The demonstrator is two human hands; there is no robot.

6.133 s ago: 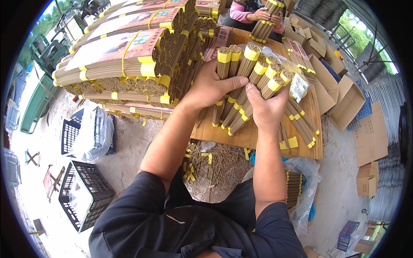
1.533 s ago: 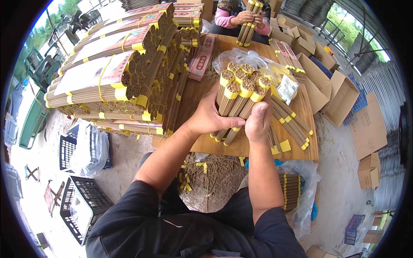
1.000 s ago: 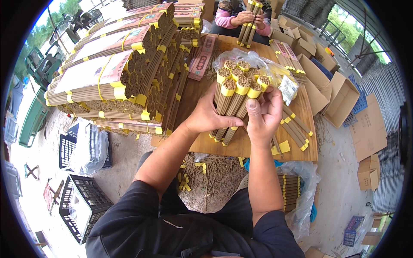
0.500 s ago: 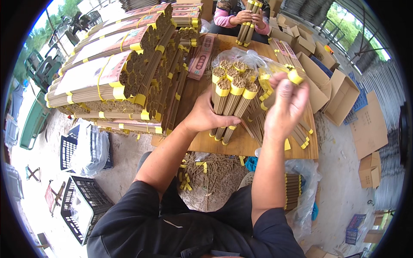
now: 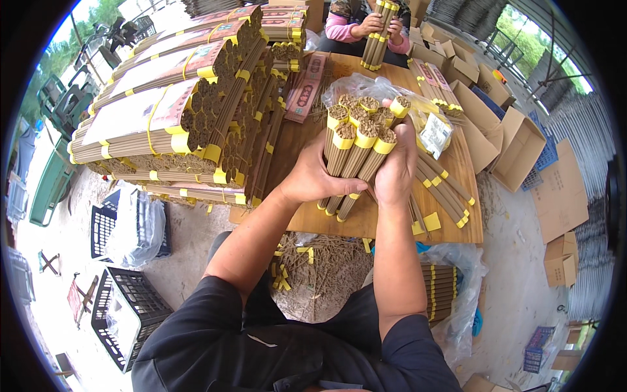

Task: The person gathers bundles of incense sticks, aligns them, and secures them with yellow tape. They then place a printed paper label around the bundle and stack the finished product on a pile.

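Note:
Several bundles of brown incense sticks (image 5: 349, 155), each banded with yellow paper, stand together nearly upright over the wooden table. My left hand (image 5: 310, 173) is wrapped round their left side, thumb across the front. On the right side my right hand (image 5: 396, 171) is closed round one more bundle (image 5: 400, 106), whose yellow-banded top rises beside the others; its lower part is hidden. To the right of that hand, loose banded bundles (image 5: 449, 191) lie on the table near a yellow paper strip (image 5: 432, 222). Clear plastic wrap with a white packet (image 5: 435, 134) lies behind.
A tall stack of wrapped incense bundles (image 5: 215, 117) stands on the left of the wooden table (image 5: 294, 219). Across it, a person's hands (image 5: 382, 27) hold another cluster. Open cardboard boxes (image 5: 516, 147) line the right; black crates (image 5: 130, 313) stand on the floor at left.
My right hand has brought a bundle from the right to the cluster's right side. My left hand stays round the cluster. The other person's cluster has become more upright.

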